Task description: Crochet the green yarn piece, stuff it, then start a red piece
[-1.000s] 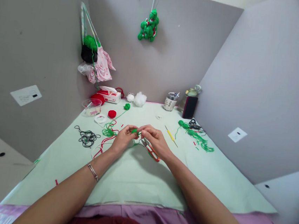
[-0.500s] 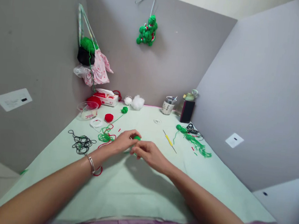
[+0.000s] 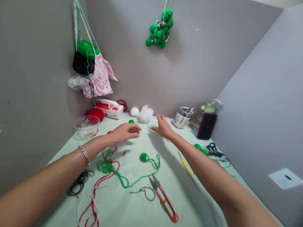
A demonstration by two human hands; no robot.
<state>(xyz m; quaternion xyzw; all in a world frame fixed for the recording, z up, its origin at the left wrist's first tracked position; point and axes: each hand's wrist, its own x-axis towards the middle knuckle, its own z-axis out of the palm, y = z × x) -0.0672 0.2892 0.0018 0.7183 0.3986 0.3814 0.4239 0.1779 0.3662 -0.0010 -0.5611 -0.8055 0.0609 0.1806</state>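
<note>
Reaches farther with left hand [image 3: 124, 132] and right hand [image 3: 164, 128], half-open and empty; leaves green crochet ball [image 3: 144, 157] nearer, just beyond thread snips [image 3: 168, 200]; apparently seeks white fiberfill [image 3: 146, 114], calling for a pinch.

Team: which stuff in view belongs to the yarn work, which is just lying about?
Probably in the job:
- white stuffing, nearest the right hand
- green yarn ball, with tail
- orange-handled snips
- yellow-handled tool

Seemingly just lying about:
- tissue box
- phone
- pen tin
- clear tub
</note>
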